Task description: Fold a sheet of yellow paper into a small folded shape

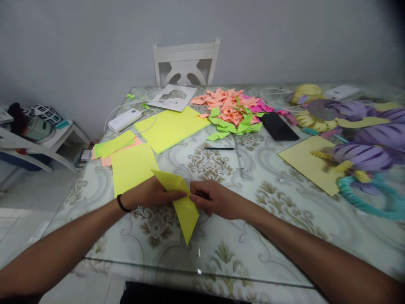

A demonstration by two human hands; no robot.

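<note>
Both hands hold one folded sheet of yellow paper above the near middle of the table. My left hand grips its left side, with the thumb lying across the front face; the other fingers are hidden behind the sheet. Thumb and fingertips of my right hand pinch its right edge. The paper is creased into a slanted shape, with one point at the upper left and another hanging down. Just beyond my left hand lies a flat yellow sheet.
Farther back are a stack of yellow paper, a white power bank with a cable, and a pile of folded orange and green pieces. A pen, a ruler, a black phone and purple paper crafts extend rightward.
</note>
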